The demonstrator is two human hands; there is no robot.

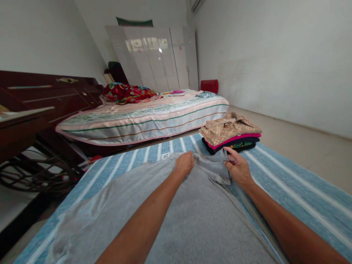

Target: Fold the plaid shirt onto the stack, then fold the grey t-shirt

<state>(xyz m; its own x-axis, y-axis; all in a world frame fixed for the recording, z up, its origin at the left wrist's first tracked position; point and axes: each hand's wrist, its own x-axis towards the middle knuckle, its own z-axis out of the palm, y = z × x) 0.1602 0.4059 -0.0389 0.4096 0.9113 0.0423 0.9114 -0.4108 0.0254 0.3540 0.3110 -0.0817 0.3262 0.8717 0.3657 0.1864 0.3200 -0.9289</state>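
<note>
Loosely spread, a plain grey garment [189, 220] lies across a blue surface with white stripes [291, 183], reaching from the fingers of both hands back under the forearms to the bottom of the view. Its cloth is a soft, slightly mottled mid-grey, fairly smooth between the forearms and rumpled to the left of them, where shallow creases run towards an uneven edge. The left hand [184, 164] has its fingers curled down on the garment's far edge, gripping the fabric, the fingertips hidden from view. To the right of those fingers, the right hand [238, 168] pinches a corner of the same grey cloth between thumb and fingers. Between the two grips the fabric is gathered and doubled over, with a darker fold just below it. Just left of the left fingers, by the garment's far edge, sits a small white patch [165, 156] with dark lettering. Directly beyond the right fingers stands a neat stack of folded clothes: a tan checked shirt [231, 128] on top, bright pink cloth [249, 136] under it, and dark cloth [233, 147] at the bottom. Well beyond both hands is a bed [154, 128] with a pale, striped cover.
</note>
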